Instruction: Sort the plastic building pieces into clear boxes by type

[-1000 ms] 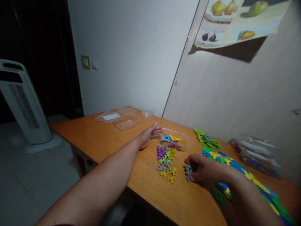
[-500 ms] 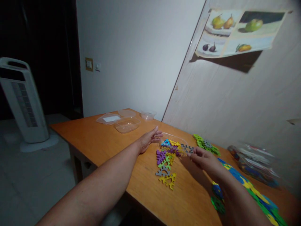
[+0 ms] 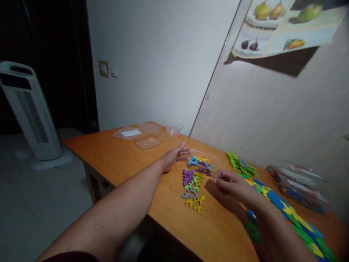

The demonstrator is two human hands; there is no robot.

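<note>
The left hand [image 3: 174, 158] is resting open against the clear tray [image 3: 216, 160]; the empty right hand [image 3: 231, 183] is hovering loosely beside it. Some triangle pieces [image 3: 201, 163] are lying inside; several [image 3: 194, 189] are waiting outside.

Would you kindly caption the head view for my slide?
Left hand steadies a clear tray of colourful puzzle pieces; right hand hovers beside it.

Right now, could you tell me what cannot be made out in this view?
- Clear bag: blurred, contents unreadable.
- Right hand: whether the fingers pinch anything is too small to tell.
- Coloured pieces at lower right: cut off by the frame edge.
- Clear tray: rim faint in dim light.
</note>
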